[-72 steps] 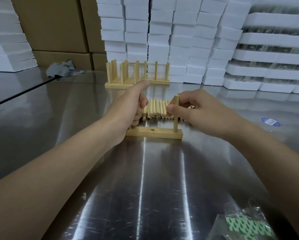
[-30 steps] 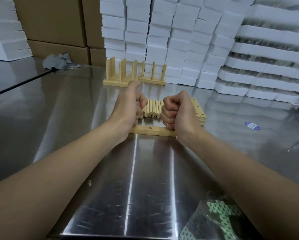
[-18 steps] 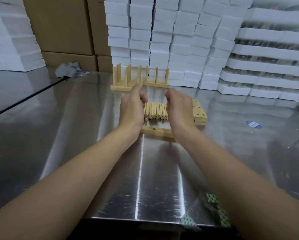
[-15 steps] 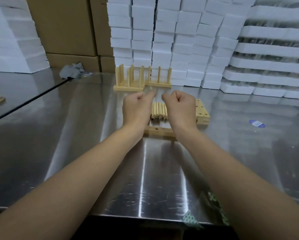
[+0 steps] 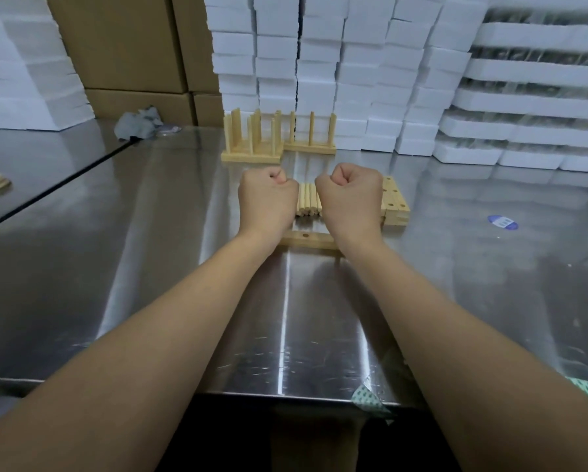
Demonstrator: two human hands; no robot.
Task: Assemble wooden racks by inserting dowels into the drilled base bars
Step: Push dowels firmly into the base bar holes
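Fists: left hand and right hand clench over both ends of the base bar, likely pressing uprights home (none visible inside); loose dowels lie at twelve o'clock of it on the surface.

Probably small factory packing room: steel worktable, stacked white foam boxes, cardboard cartons.
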